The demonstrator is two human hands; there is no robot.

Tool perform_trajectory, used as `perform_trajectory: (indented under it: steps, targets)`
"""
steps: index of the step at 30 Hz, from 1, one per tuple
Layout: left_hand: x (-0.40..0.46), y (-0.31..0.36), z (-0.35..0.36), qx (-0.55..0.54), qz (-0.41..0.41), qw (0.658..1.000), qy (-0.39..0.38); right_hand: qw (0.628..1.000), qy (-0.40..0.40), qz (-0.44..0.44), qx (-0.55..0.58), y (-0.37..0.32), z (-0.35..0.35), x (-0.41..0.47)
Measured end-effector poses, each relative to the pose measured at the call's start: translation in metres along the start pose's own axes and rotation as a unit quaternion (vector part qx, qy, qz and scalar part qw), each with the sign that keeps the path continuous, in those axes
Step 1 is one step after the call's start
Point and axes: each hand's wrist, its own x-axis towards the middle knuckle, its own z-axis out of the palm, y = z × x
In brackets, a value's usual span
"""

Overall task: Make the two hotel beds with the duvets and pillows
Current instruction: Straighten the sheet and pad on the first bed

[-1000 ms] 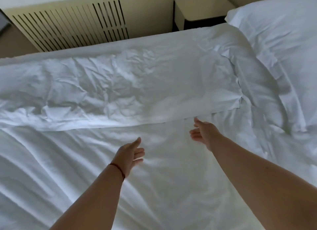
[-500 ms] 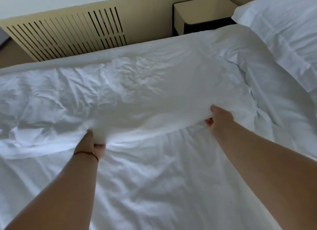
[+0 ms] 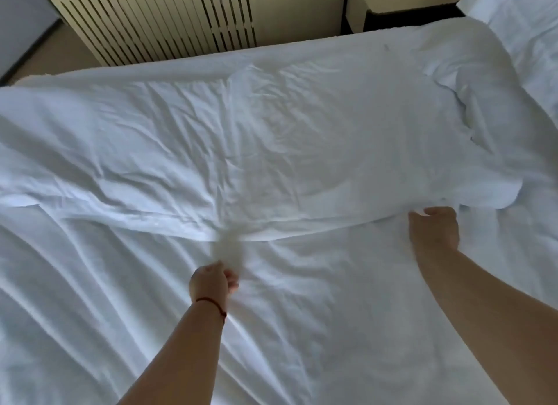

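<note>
Left hand (image 3: 213,281) has let go of the edge it pinched, now loosely curled on the wrinkled white bedsheet (image 3: 302,329). Right hand (image 3: 434,232) still clamps the crumpled white folded duvet (image 3: 271,151) edge mid-bed. Unfolding stalled; white pillow (image 3: 519,21) far right.

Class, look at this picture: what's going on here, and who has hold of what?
A person is making a bed. The right hand grips the near edge of the folded white duvet, which lies crumpled across the far half of the bed. The left hand is closed on a pinch of white fabric nearer the person; motion blur hides exactly what it holds. A pillow sits at the far right. The duvet is not yet spread flat.
</note>
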Motion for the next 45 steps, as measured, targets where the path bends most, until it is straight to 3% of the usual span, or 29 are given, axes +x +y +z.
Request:
perform_trajectory:
  steps: [3,5,8,12,16,20,23,26,28,30,34,39,42,45]
  targets:
    - [-0.025,-0.036,-0.057,0.114,0.081,0.989,0.055,0.985,-0.026,-0.149,-0.089,0.025,0.033,-0.076]
    - [-0.043,-0.055,-0.098,0.177,0.114,0.973,0.096,0.957,-0.111,-0.239,-0.123,0.044,0.062,-0.136]
    - [-0.057,-0.075,-0.154,0.190,0.126,0.962,0.149,0.891,-0.253,-0.328,-0.188,0.061,0.106,-0.224]
    - [-0.060,-0.103,-0.240,0.171,0.070,0.954,0.238,0.793,-0.374,-0.418,-0.238,0.069,0.147,-0.328]
    - [-0.061,-0.123,-0.308,0.142,0.001,0.947,0.288,0.714,-0.435,-0.482,-0.261,0.075,0.173,-0.399]
    - [-0.043,-0.134,-0.350,0.037,-0.164,0.943,0.286,0.675,-0.472,-0.497,-0.273,0.085,0.193,-0.443]
    - [-0.031,-0.142,-0.367,-0.141,-0.230,0.951,0.152,0.680,-0.466,-0.490,-0.283,0.094,0.201,-0.462]
    - [-0.022,-0.140,-0.371,-0.224,-0.254,0.941,0.010,0.694,-0.448,-0.490,-0.278,0.099,0.206,-0.473]
    - [-0.015,-0.138,-0.371,-0.273,-0.233,0.933,-0.036,0.699,-0.434,-0.495,-0.279,0.099,0.208,-0.477]
    - [-0.011,-0.138,-0.372,-0.297,-0.199,0.933,-0.025,0.696,-0.423,-0.501,-0.292,0.098,0.210,-0.481]
    - [-0.019,-0.133,-0.384,-0.301,-0.192,0.931,0.077,0.711,-0.408,-0.479,-0.315,0.095,0.213,-0.490]
    - [-0.047,-0.079,-0.407,-0.362,-0.166,0.917,-0.039,0.739,-0.421,-0.444,-0.283,0.077,0.219,-0.510]
    - [-0.062,-0.024,-0.418,-0.371,-0.121,0.919,-0.064,0.791,-0.404,-0.422,-0.183,0.046,0.208,-0.530]
    - [-0.065,0.030,-0.422,-0.375,-0.047,0.922,-0.080,0.849,-0.326,-0.414,-0.045,0.015,0.178,-0.541]
